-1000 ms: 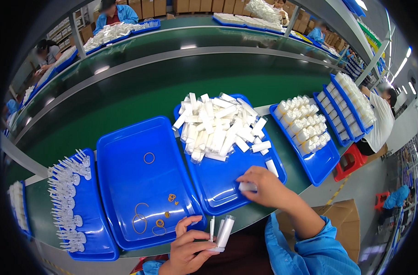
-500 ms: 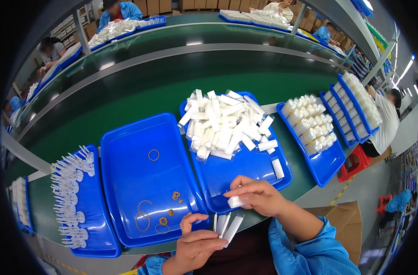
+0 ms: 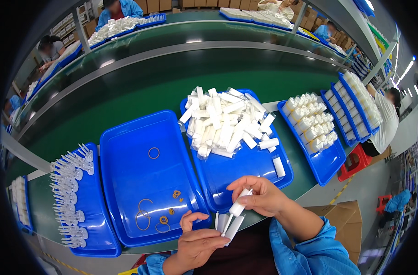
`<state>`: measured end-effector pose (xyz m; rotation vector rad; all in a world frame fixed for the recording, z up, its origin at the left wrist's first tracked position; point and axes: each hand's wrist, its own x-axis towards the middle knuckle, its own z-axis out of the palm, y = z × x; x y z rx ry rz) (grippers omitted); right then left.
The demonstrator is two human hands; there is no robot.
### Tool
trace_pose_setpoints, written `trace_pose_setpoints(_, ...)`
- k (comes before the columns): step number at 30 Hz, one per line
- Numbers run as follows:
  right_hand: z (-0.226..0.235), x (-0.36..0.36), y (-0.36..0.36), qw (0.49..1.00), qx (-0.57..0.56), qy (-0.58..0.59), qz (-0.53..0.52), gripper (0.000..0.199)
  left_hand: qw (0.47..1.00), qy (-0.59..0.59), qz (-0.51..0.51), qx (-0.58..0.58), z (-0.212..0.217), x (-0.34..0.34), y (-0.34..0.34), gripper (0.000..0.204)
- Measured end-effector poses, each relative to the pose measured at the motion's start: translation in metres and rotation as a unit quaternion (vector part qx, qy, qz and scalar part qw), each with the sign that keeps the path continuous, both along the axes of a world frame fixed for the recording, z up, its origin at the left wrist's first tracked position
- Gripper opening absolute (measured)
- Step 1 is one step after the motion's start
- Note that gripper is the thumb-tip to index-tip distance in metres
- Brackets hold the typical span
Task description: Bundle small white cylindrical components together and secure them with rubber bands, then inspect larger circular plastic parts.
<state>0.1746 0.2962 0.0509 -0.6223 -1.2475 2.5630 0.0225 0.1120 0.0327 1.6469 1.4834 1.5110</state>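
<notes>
Near the bench's front edge, my left hand (image 3: 196, 246) is closed round several slim white packets (image 3: 235, 226), which stand up fanned from its fingers. My right hand (image 3: 265, 200) pinches one white packet (image 3: 238, 209) between thumb and fingers. This packet tilts, its lower end right above the left hand's packets; whether they touch I cannot tell. Beyond both hands lies a blue tray (image 3: 218, 176) with a heap of white packets in clear film (image 3: 227, 121). A single white packet (image 3: 278, 167) lies apart near that tray's right rim.
Left of the heap, a blue tray (image 3: 145, 133) holds loose rubber bands (image 3: 163, 220). Farther left, another tray (image 3: 96, 215) carries rows of clear plastic pieces with thin stems (image 3: 69, 197). Banded white bundles (image 3: 310, 121) fill trays at the right. An open carton (image 3: 342, 224) stands below the bench's right side.
My right hand has turned its packet from nearly level to a steep tilt, bringing it nearer the packets in my left hand. The left hand has barely moved.
</notes>
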Motion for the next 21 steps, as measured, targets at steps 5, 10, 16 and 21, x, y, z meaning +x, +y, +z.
trace_pose_setpoints(5, 0.004, 0.003, 0.001, 0.966, 0.249, -0.007, 0.065, 0.018, 1.0, 0.02, -0.017, -0.013, -0.002, -0.001, 0.001, 0.018)
trace_pose_setpoints(10, 0.022, 0.009, 0.002, 0.952, 0.277, 0.006, 0.131, 0.012, 0.998, 0.049, -0.04, -0.005, 0.0, 0.0, -0.001, 0.019)
trace_pose_setpoints(16, 0.029, 0.012, -0.008, 0.944, 0.3, 0.006, 0.137, 0.016, 0.994, 0.089, -0.036, 0.049, -0.003, 0.001, -0.003, 0.016)
trace_pose_setpoints(21, 0.025, 0.011, -0.02, 0.934, 0.333, 0.011, 0.126, 0.014, 0.999, 0.024, 0.033, 0.013, -0.006, 0.005, -0.003, 0.024)
